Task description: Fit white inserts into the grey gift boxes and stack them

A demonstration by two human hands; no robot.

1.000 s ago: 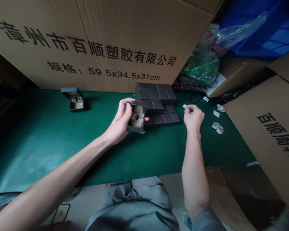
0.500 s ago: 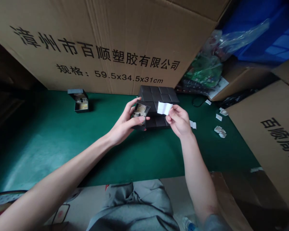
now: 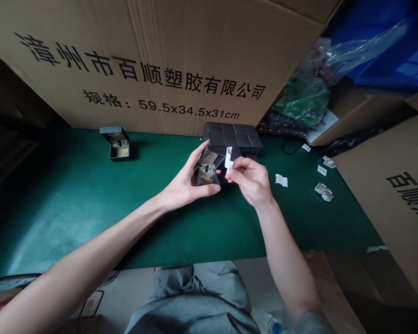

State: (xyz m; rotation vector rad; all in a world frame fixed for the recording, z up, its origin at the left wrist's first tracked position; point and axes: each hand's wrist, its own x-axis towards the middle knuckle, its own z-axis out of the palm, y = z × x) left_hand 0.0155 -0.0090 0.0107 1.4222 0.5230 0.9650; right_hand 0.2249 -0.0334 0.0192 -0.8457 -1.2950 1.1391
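My left hand (image 3: 186, 185) is wrapped round a small black hinged box (image 3: 209, 168), its lid standing open and a pale lining showing inside. Just to the right of it, my right hand (image 3: 252, 181) pinches a folded white paper slip (image 3: 229, 160) between thumb and fingers. The slip is apart from the box and seen nearly edge-on. Behind both hands, a stack of closed black boxes (image 3: 233, 135) stands on the green table (image 3: 153, 232), partly hidden by my hands. Another hinged box (image 3: 120, 150) sits with its lid up at the left.
Several white paper scraps (image 3: 281, 180) lie on the table's right side. A large cardboard carton (image 3: 160, 46) walls off the back, and another carton (image 3: 397, 185) stands at the right. Plastic bags (image 3: 306, 97) and a blue bin (image 3: 379, 55) fill the back right.
The box in my left hand has tipped so its open inside shows more. My right hand has moved slightly left and turned the paper slip from face-on to nearly edge-on.
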